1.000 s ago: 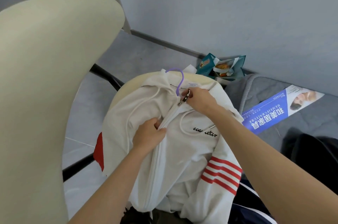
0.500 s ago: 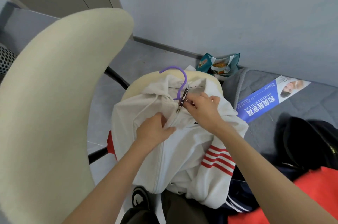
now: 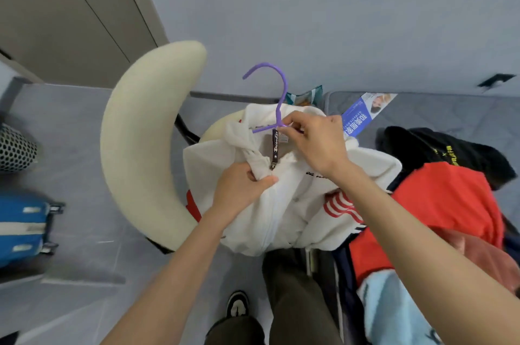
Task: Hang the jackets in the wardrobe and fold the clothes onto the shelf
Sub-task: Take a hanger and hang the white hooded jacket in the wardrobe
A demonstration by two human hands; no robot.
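Since the white zip jacket (image 3: pixel 298 192) is soft and limp, lift by its stiff purple hanger (image 3: pixel 282 91). Right hand (image 3: pixel 318 144) grip pinches the hanger neck; left hand (image 3: pixel 240 188) grip bunches collar fabric over the chair seat (image 3: pixel 216 126).

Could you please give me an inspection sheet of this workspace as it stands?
Surface: cream chair, its seat mostly hidden by the white jacket.
Job's things: white jacket zipped, on purple hanger; red garment, black garment and light blue garment heaped on the grey mattress.
Clutter: blue leaflet, teal bag.
Grippers: left hand grips the jacket beside the zip; right hand pinches the hanger's neck.
Cables: nothing seen.
Surroundings: blue suitcase on the floor, grey wall, beige door panel.
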